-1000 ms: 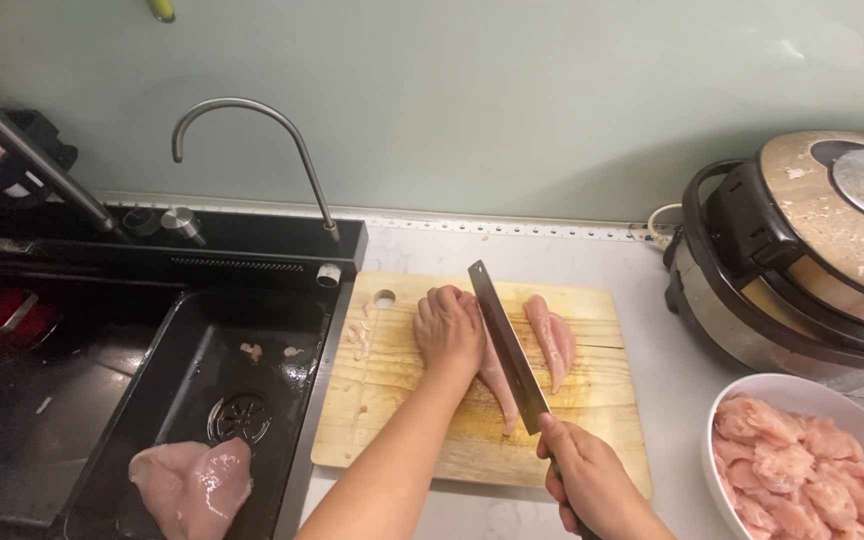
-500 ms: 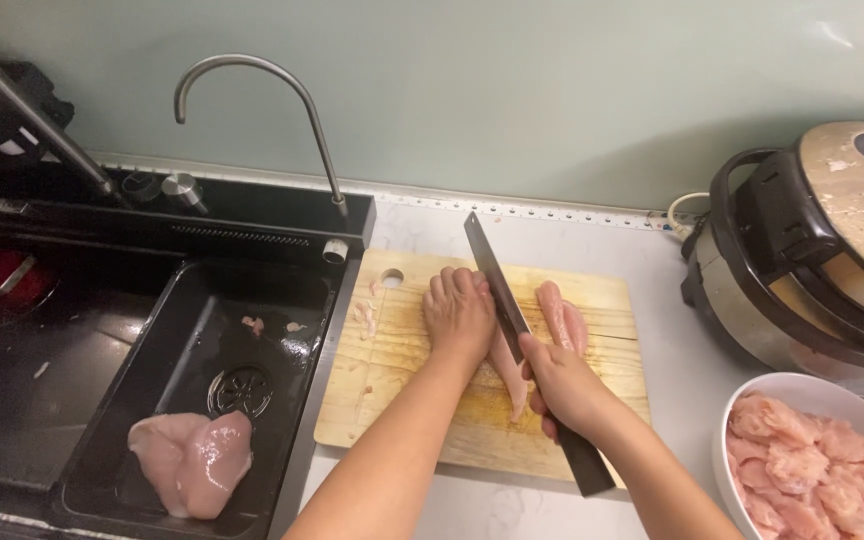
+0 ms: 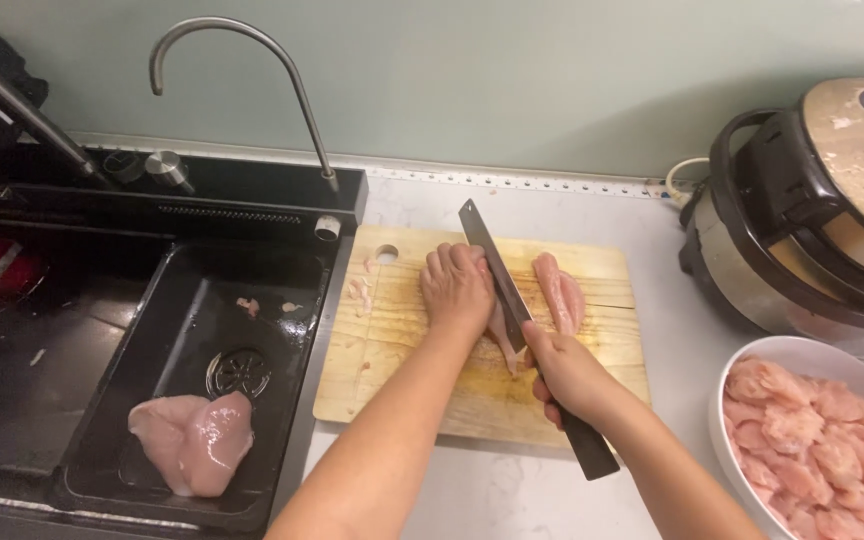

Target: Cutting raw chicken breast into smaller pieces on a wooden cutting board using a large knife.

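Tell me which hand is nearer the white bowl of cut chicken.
Right. The right hand grips the knife handle at the cutting board's front right, closer to the white bowl. The left hand presses the chicken piece mid-board, farther left.

The cutting board lies before me, chicken on it under my left hand. At nine o'clock the sink holds another breast. At three o'clock sits the cooker; at four, the bowl.
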